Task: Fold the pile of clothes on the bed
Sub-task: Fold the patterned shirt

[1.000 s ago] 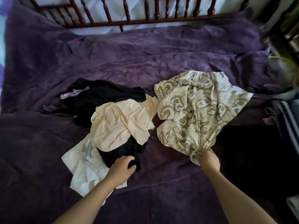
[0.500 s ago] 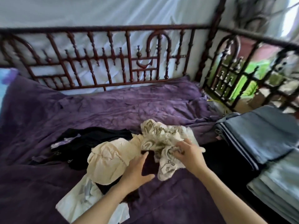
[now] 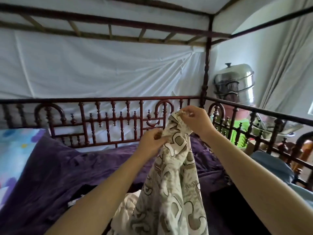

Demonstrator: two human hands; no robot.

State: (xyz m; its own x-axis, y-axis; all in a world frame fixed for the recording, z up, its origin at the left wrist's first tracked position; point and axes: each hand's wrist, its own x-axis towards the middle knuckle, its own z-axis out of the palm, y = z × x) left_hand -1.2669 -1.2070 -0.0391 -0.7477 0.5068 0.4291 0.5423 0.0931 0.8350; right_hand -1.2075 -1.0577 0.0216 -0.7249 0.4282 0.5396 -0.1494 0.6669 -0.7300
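The right hand (image 3: 194, 121) and, just below it, the left hand (image 3: 152, 140) pinch the patterned garment (image 3: 172, 184) by its top edge, perhaps a hem, so it hangs free beneath them for folding; other clothes (image 3: 127, 207) lie lower, on the bed (image 3: 59, 167).

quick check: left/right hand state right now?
Left hand: closed, fingers gripping the patterned garment near its top.
Right hand: closed, pinching the same garment's top end.
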